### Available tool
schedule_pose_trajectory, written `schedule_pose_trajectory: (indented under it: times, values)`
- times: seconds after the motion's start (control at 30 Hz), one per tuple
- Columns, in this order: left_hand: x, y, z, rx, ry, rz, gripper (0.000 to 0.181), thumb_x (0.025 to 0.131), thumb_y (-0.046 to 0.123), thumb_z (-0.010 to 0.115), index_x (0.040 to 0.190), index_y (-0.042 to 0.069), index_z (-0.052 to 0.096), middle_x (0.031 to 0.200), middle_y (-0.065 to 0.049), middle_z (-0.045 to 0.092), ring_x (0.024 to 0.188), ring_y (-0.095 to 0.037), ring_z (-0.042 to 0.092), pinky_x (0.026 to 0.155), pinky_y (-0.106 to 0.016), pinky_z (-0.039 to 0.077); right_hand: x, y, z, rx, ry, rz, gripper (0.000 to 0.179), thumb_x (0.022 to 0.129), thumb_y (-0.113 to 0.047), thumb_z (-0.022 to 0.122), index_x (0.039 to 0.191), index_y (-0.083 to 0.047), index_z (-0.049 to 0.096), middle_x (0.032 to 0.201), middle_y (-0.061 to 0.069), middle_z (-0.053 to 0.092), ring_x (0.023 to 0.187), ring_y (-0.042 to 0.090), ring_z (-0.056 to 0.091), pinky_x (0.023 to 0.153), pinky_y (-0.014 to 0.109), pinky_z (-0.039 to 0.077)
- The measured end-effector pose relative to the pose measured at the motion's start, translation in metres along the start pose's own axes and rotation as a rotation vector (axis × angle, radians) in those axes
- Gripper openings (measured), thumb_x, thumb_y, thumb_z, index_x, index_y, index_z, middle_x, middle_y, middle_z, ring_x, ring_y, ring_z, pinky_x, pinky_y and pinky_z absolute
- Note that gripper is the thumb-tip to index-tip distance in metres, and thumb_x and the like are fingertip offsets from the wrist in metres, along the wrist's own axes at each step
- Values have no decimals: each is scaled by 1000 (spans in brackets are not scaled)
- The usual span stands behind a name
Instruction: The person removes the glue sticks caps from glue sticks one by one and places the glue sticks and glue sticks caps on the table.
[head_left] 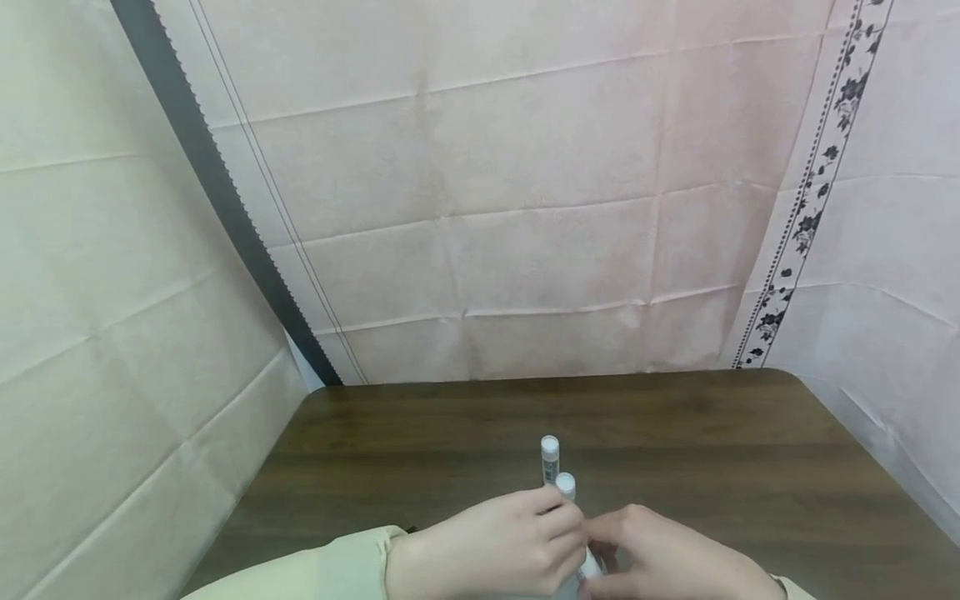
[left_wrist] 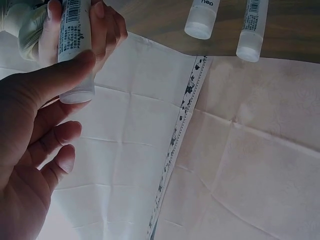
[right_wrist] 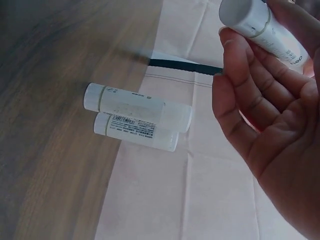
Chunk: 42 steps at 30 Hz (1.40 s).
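Observation:
Both hands hold one white glue stick (left_wrist: 75, 32) between them, low in the head view. My left hand (head_left: 498, 542) pinches its translucent capped end between thumb and fingers. The right hand (head_left: 663, 554) grips the body toward the other end, its fingers curled round it. In the right wrist view the held glue stick (right_wrist: 270, 35) is tilted, with its white round end facing the camera. Just beyond the hands, two more glue sticks stand upright on the table, a farther one (head_left: 550, 457) and a nearer one (head_left: 566, 485), partly covered by the left hand.
A brown wood-grain table (head_left: 420, 450) lies under the hands. Behind it hangs a creased pale cloth (head_left: 540, 250) with a dark stripe at left and a floral band (head_left: 810, 221) at right. More cloth borders both sides.

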<state>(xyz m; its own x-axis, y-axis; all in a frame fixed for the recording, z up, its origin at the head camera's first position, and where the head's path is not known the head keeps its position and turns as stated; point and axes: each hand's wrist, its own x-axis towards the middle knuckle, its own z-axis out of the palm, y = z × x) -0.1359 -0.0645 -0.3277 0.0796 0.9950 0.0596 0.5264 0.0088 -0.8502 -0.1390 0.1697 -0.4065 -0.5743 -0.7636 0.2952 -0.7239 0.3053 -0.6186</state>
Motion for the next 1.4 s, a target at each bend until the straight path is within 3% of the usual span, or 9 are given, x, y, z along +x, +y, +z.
schedule_pose_trajectory:
  times: [0.27,0.5,0.73,1.0,1.1,1.2,1.3,1.4]
  values:
    - [-6,-11,-2,81,53,-55,26,96,2,47,95,20,66,99,10,68,93,-6,57,79,-21,40,1,1,-7,-42,98,-34,15,92,-31,76,98,-34,63,78,-23,54,67,-9,49,57,12,45]
    - [-11,-22,1,85,112,-89,28,97,2,45,97,18,68,98,8,68,88,-7,57,76,-22,41,2,1,-12,-66,114,-29,15,91,-36,75,100,-34,63,79,-23,55,68,-9,50,56,13,45]
    - [-28,-42,-3,58,134,-216,28,99,5,44,103,13,70,98,2,70,83,-10,57,74,-25,44,1,3,-14,-25,100,3,14,91,-35,75,100,-32,65,83,-23,60,71,-7,55,58,20,50]
    - [-46,-53,3,63,136,-282,30,94,-2,45,105,10,70,96,0,72,82,-13,57,71,-25,43,2,4,-18,-96,165,-86,19,89,-32,78,100,-34,62,85,-25,59,75,-7,57,65,12,46]
    - [-51,-53,6,-16,147,-338,19,98,5,52,104,9,69,97,1,72,79,-12,57,69,-23,42,0,9,-19,-99,181,-117,21,89,-29,78,102,-32,63,86,-24,60,76,-6,57,66,11,46]
    - [-60,-56,11,-194,170,-448,7,97,14,66,101,9,68,93,4,71,74,-12,53,66,-22,41,-3,13,-23,-106,212,-141,23,89,-25,79,103,-30,62,86,-23,60,76,-5,57,66,12,47]
    - [-75,-57,21,-368,187,-597,20,90,19,78,102,8,66,90,5,69,70,-11,50,63,-21,42,-7,16,-30,-109,247,-145,26,87,-22,81,103,-30,61,86,-21,60,76,-2,58,65,14,47]
    - [-93,-57,31,-449,186,-742,28,87,23,81,105,7,67,88,4,69,69,-11,50,61,-21,44,-12,18,-38,-121,291,-145,31,85,-19,83,104,-29,62,87,-20,61,76,-1,59,66,14,47]
